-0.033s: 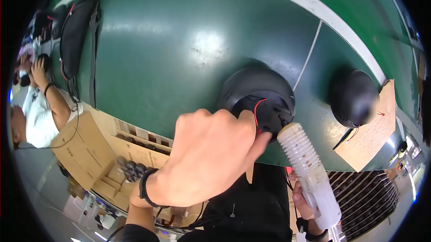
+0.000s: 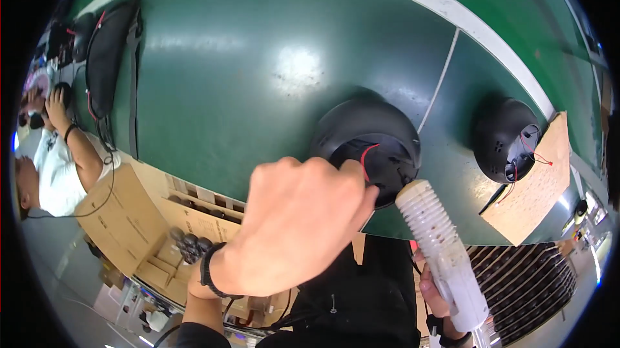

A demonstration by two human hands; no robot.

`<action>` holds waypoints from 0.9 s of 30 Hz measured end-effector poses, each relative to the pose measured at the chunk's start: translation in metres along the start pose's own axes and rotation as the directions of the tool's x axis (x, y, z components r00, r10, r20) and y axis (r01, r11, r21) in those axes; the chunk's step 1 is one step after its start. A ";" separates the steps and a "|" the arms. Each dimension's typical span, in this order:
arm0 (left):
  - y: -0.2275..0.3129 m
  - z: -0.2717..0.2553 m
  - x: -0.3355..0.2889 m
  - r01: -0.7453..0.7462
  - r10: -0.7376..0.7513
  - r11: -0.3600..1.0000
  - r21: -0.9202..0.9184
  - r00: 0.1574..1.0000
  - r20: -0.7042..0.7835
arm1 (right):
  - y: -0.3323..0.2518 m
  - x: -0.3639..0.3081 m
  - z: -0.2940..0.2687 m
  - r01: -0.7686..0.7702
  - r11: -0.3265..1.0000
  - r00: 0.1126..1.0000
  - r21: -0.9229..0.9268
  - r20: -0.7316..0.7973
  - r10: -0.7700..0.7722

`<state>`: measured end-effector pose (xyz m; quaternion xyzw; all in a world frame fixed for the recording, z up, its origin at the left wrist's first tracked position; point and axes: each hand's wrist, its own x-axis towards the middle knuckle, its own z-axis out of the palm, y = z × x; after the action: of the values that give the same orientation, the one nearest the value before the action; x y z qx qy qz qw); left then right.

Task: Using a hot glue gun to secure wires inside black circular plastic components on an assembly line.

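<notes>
My left hand [image 2: 297,219] reaches over the near edge of a rounded black shell [image 2: 371,118] on the green table. Its fingers are closed in a pinch where a red wire [image 2: 366,157] runs down to them from the shell's hollow inside; the fingertips are partly hidden. My right hand [image 2: 436,293], at the lower right, is wrapped round a white hand tool [image 2: 449,264] with a ribbed barrel. The tool's tan front end points up toward the shell's right rim, close beside it.
A second black shell [image 2: 507,141] with red wires stands on the right, next to a cardboard sheet [image 2: 533,183]. A black pouch with a strap [image 2: 113,57] lies far left, where a co-worker's arm [image 2: 77,141] rests. Open cardboard boxes [image 2: 123,212] and a rack of dark round parts [image 2: 523,290] stand below the table.
The view has shifted very slightly. My left hand keeps its pinch at the shell, and the right hand keeps hold of the white tool.
</notes>
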<state>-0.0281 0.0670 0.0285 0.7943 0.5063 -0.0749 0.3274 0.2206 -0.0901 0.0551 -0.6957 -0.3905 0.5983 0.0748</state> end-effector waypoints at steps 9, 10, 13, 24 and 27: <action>0.002 -0.013 0.040 -0.023 0.003 0.994 -0.106 0.983 -0.185 | 0.011 0.007 -0.002 0.331 0.941 0.943 0.068 -0.046 -0.329; 0.001 -0.012 0.040 -0.044 0.024 0.996 -0.075 0.968 -0.251 | 0.011 0.010 0.000 0.343 0.930 0.939 0.131 -0.046 -0.340; -0.013 -0.009 0.046 -0.138 0.105 0.986 -0.099 0.953 -0.286 | 0.007 0.015 0.004 0.381 0.918 0.925 0.115 -0.044 -0.378; -0.037 -0.006 0.081 -0.147 0.211 0.553 -0.820 0.977 -0.033 | -0.014 0.034 0.003 0.476 0.879 0.880 -0.027 0.014 -0.475; -0.029 0.002 0.090 0.002 0.241 0.283 -0.959 0.968 0.073 | -0.017 0.037 0.008 0.520 0.842 0.852 -0.147 0.013 -0.524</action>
<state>-0.0101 0.1416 -0.0263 0.4669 0.3534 0.1845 0.7893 0.2051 -0.0581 0.0338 -0.5752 -0.6061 0.5156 0.1894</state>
